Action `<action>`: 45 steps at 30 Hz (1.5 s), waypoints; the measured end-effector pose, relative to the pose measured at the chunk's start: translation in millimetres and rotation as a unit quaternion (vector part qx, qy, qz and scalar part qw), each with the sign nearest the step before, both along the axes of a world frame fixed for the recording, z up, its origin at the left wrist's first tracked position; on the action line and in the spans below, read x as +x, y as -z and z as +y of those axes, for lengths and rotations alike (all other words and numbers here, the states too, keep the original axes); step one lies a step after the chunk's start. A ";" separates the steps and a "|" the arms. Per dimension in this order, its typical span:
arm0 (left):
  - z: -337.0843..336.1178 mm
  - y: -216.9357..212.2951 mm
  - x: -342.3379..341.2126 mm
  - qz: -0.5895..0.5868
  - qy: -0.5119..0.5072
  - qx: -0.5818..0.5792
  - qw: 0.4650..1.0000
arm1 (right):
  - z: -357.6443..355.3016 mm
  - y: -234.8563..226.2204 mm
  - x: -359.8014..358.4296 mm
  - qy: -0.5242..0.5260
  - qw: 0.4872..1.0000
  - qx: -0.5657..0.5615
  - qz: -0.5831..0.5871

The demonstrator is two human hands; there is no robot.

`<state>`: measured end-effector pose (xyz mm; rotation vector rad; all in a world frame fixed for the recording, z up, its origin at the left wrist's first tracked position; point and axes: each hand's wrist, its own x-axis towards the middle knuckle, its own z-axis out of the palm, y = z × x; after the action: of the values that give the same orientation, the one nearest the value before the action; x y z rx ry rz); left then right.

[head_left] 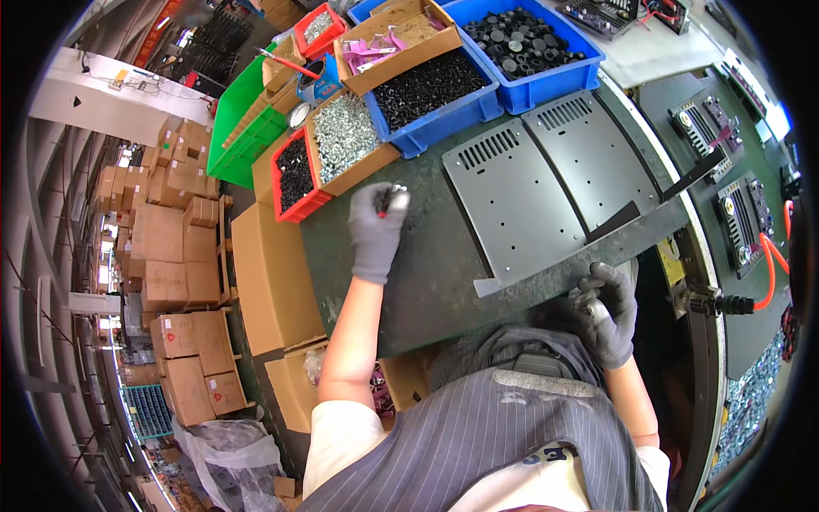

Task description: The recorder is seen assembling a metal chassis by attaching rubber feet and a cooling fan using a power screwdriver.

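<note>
L hand [378,229], gloved, is pinching a small shiny metal pc [399,189] at its fingertips, just below the cardboard box [365,171] w/ silver hardware. R hand [612,314], also gloved, is half-curling its fingers by some silver bits [589,305]; can't tell if it's gripping them. Two gray plates [516,205] are lying side by side on the table [418,273], above R hand & to the right of L hand.

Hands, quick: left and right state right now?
Left hand: closed, a small silvery part at the fingertips; exact type unclear.
Right hand: fingers half-curled, loosely holding small silvery pieces; count unclear.
</note>
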<state>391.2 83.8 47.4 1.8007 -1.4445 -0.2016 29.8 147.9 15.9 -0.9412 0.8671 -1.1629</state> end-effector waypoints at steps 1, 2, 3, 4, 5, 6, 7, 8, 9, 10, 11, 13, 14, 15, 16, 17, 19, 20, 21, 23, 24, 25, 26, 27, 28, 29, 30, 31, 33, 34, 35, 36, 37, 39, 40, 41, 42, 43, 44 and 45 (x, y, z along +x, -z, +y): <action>16.1 -7.4 -6.1 0.265 -0.046 0.084 0.960 | 0.9 -4.7 1.9 -0.012 0.999 -0.032 0.000; 35.6 -13.4 -16.1 0.265 -0.034 0.096 0.959 | 2.5 -10.4 4.8 -0.039 0.997 -0.068 -0.015; 59.6 -17.7 -30.5 0.544 0.019 0.131 0.829 | 4.2 -17.4 6.6 -0.056 0.990 -0.130 0.018; 82.3 -20.6 -46.9 0.776 0.050 0.132 0.614 | 1.1 -24.2 7.0 -0.079 0.966 -0.218 0.117; 99.2 -20.9 -63.9 0.767 0.093 0.210 0.599 | -3.4 -30.6 8.0 -0.119 0.920 -0.324 0.187; 116.0 -19.9 -85.4 0.751 0.078 0.223 0.617 | -3.4 -36.7 12.3 -0.137 0.893 -0.383 0.194; 125.5 -20.9 -100.2 0.757 0.090 0.265 0.591 | -3.9 -41.9 18.2 -0.181 0.863 -0.416 0.221; 128.8 -19.2 -114.7 0.752 0.107 0.266 0.594 | -3.9 -46.1 24.2 -0.167 0.844 -0.463 0.213; 130.9 -18.9 -127.8 0.745 0.115 0.267 0.600 | -2.3 -50.7 27.7 -0.209 0.818 -0.475 0.248; 129.3 -19.5 -137.2 0.749 0.131 0.270 0.591 | 0.6 -55.1 29.8 -0.197 0.814 -0.464 0.289; 125.0 -20.1 -145.5 0.746 0.182 0.263 0.585 | 0.9 -58.7 28.9 -0.160 0.820 -0.474 0.277; 112.8 -21.1 -161.6 0.740 0.241 0.256 0.574 | -0.5 -63.8 23.6 -0.103 0.818 -0.450 0.344; 106.3 -21.3 -170.7 0.703 0.251 0.255 0.615 | -1.7 -66.5 18.0 -0.081 0.815 -0.453 0.352; 99.7 -22.2 -178.6 0.660 0.240 0.265 0.660 | -1.8 -69.4 11.5 -0.075 0.813 -0.454 0.358; 93.4 -23.9 -185.2 0.637 0.244 0.288 0.672 | -0.3 -73.0 3.3 -0.054 0.812 -0.439 0.382; 87.9 -26.7 -190.7 0.644 0.286 0.268 0.656 | 1.1 -76.5 -4.5 -0.039 0.808 -0.420 0.411; 76.7 -32.2 -201.1 0.607 0.364 0.293 0.643 | 3.0 -81.7 -16.7 0.020 0.803 -0.420 0.423; 70.6 -35.3 -205.1 0.582 0.353 0.340 0.649 | 1.7 -84.0 -23.6 0.043 0.790 -0.425 0.439; 65.2 -38.3 -209.8 0.575 0.377 0.344 0.640 | 0.1 -86.2 -31.1 0.052 0.778 -0.420 0.464; 55.2 -44.7 -219.1 0.442 0.440 0.315 0.715 | -3.7 -90.7 -47.3 0.063 0.765 -0.426 0.479; 50.2 -47.7 -224.1 0.384 0.459 0.290 0.747 | -6.6 -91.7 -53.2 0.058 0.752 -0.441 0.487; 45.1 -50.9 -229.0 0.379 0.478 0.288 0.738 | -9.7 -92.5 -58.3 0.040 0.734 -0.451 0.507; 40.4 -54.5 -233.0 0.353 0.497 0.271 0.745 | -13.0 -92.7 -62.0 0.042 0.729 -0.456 0.509; 35.0 -59.0 -235.8 0.328 0.511 0.245 0.756 | -15.7 -93.2 -65.7 0.065 0.728 -0.466 0.498; 33.5 -64.5 -238.2 0.294 0.497 0.233 0.783 | -18.7 -93.8 -68.7 0.066 0.730 -0.469 0.493; 28.5 -69.5 -242.2 0.272 0.512 0.204 0.789 | -22.7 -94.6 -71.5 0.054 0.732 -0.463 0.497; 23.9 -77.3 -240.8 0.268 0.513 0.266 0.771 | -26.8 -95.2 -73.6 0.066 0.719 -0.480 0.498; 20.8 -85.2 -240.7 0.248 0.499 0.321 0.766 | -32.9 -96.1 -77.1 0.095 0.714 -0.494 0.487; 19.3 -100.1 -246.0 0.234 0.497 0.445 0.707 | -46.2 -98.8 -87.7 0.085 0.721 -0.496 0.477; 25.4 -108.6 -249.1 0.234 0.523 0.427 0.700 | -55.7 -99.8 -92.6 0.130 0.721 -0.490 0.473; 31.1 -117.9 -252.8 0.185 0.520 0.433 0.713 | -63.4 -101.3 -99.0 0.162 0.746 -0.466 0.448; 30.3 -129.2 -253.7 0.123 0.590 0.357 0.714 | -72.3 -102.9 -104.3 0.184 0.772 -0.441 0.418; 29.7 -142.6 -252.5 0.006 0.623 0.320 0.714 | -80.3 -104.6 -109.0 0.187 0.802 -0.406 0.396; 23.6 -170.3 -247.8 -0.035 0.636 0.210 0.742 | -91.7 -108.4 -116.2 0.171 0.847 -0.379 0.330; 14.7 -181.9 -246.0 -0.073 0.619 0.152 0.767 | -93.0 -109.6 -117.1 0.152 0.867 -0.361 0.308; 3.0 -191.0 -245.6 -0.110 0.597 0.094 0.789 | -95.2 -111.0 -117.6 0.115 0.891 -0.330 0.289; -11.3 -196.2 -247.7 -0.153 0.553 0.046 0.818 | -96.5 -112.2 -117.3 0.125 0.887 -0.336 0.292; -25.4 -199.2 -250.0 -0.194 0.506 -0.003 0.840 | -97.6 -112.9 -116.2 0.098 0.911 -0.310 0.253; -38.5 -200.1 -253.8 -0.194 0.506 -0.004 0.840 | -98.5 -113.6 -115.7 0.063 0.934 -0.285 0.207; -50.7 -198.8 -258.6 -0.243 0.470 0.007 0.848 | -100.0 -113.9 -115.0 0.073 0.932 -0.283 0.216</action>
<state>132.6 33.1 246.2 1.0225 -2.6198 -0.2484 -85.2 47.9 129.8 -1.6752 0.9778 -1.3945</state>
